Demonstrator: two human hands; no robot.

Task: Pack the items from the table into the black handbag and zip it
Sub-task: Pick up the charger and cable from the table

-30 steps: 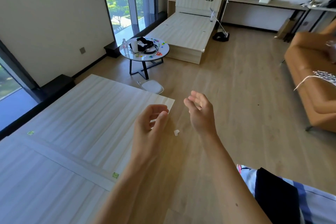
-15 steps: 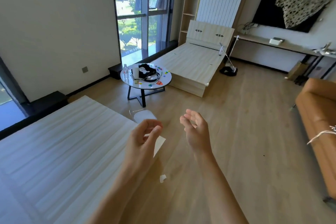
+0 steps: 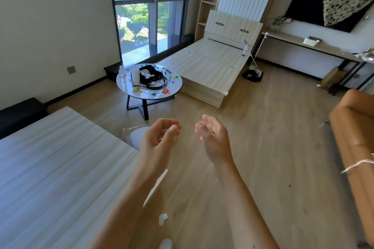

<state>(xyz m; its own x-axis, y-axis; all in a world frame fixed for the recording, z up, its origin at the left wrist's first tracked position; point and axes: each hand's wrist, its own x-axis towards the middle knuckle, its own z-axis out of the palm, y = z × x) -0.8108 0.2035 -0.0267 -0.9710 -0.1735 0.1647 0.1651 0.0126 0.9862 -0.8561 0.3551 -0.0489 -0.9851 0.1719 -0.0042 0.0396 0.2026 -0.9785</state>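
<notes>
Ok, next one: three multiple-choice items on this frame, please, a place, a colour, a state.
1. The handbag is: A on the bed; B on the round table; C on the floor.
2. The sofa is: A blue; B green; C orange-brown.
3. The left hand and right hand: A hold nothing; B grip the handbag; C hold a bottle.
Key: 1 B, it stands on the tabletop; 2 C, its side shows orange-brown; 3 A, both are in the air, fingers loosely curled.
</notes>
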